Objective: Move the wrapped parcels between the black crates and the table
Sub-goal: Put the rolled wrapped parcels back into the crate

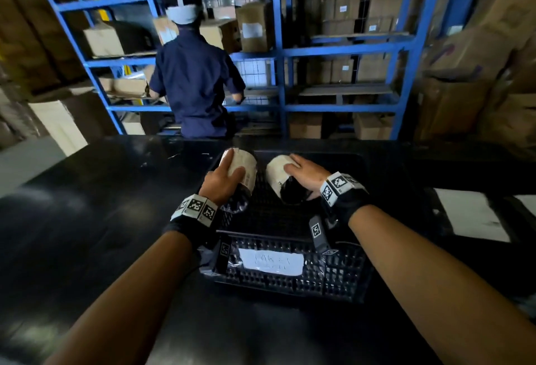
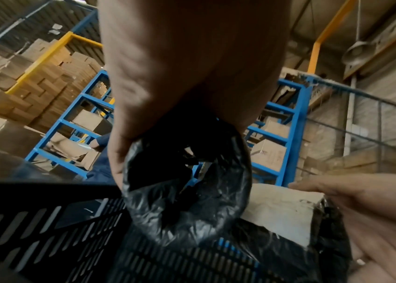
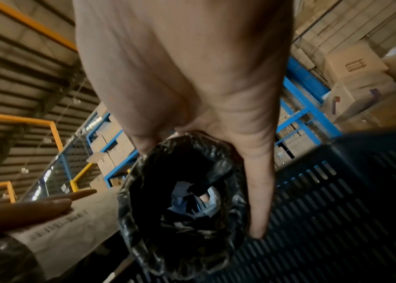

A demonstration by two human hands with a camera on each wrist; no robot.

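A glossy black bench [image 1: 87,219] carries a black slotted crate [image 1: 290,280]. Above it, the left hand [image 1: 220,182] and right hand [image 1: 307,176] each grip a black-wrapped, paper-labelled parcel, left parcel [image 1: 243,170] and right parcel [image 1: 278,173], fingers [image 3: 260,201] curled round them, apparently lifted clear. Behind stand blue shelving [image 1: 342,51] with cartons and a person in navy [image 1: 194,83].

Two black-plastic rolled parcels [image 1: 242,174] [image 1: 282,179] w/ paper labels, held over black slotted crate [image 1: 290,277], on table [image 1: 101,219]

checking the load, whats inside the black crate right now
Two wrapped parcels, each gripped over the crate: left parcel in the left hand, right parcel in the right hand. Whether they touch the floor is hidden.
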